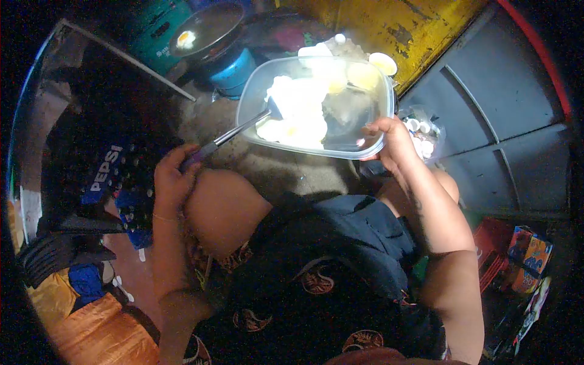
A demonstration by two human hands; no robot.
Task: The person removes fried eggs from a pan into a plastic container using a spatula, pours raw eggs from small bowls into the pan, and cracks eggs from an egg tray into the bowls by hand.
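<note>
My left hand (176,176) is closed round the dark handle of a metal utensil (234,132), whose head reaches into a clear plastic container (243,115). White, egg-like food (295,125) fills the container's left part, washed out by bright light. My right hand (389,140) grips the container's right rim, thumb over the edge and fingers below. The container is held up above my knees, slightly tilted.
A wide pan (207,27) with a fried egg (185,40) stands at the upper left, above a blue round object (234,73). Yellow-white round items (382,63) lie behind the container. A PEPSI crate (106,173) is at left, grey metal panels (468,121) at right.
</note>
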